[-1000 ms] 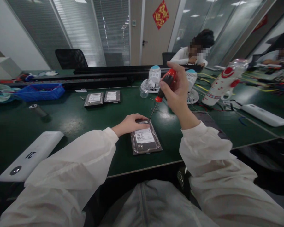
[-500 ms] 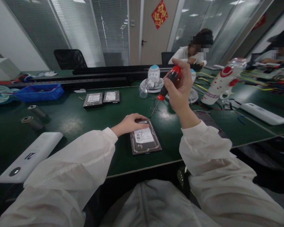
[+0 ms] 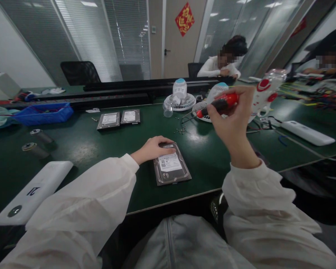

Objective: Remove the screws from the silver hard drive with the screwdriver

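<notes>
A hard drive (image 3: 173,170) lies label side up on the green tabletop near its front edge. My left hand (image 3: 151,150) is closed on the drive's far left corner, with the thumb across its label side. My right hand (image 3: 235,119) grips a red and black screwdriver (image 3: 218,104), raised to the right of the drive. The screwdriver's shaft points left and its tip is clear of the drive. Several small screws (image 3: 180,131) are scattered beyond the drive.
Two more hard drives (image 3: 108,120) lie farther back, left of a clear plastic cup (image 3: 168,109) and a white fan (image 3: 180,89). Leftward are a blue tray (image 3: 44,115), metal cylinders (image 3: 35,150) and a white device (image 3: 36,192). A co-worker (image 3: 212,67) sits across the table.
My right hand has moved right with the screwdriver, lifting its tip away from the drive's far edge. The screwdriver has tilted closer to level. My left hand stays on the drive.
</notes>
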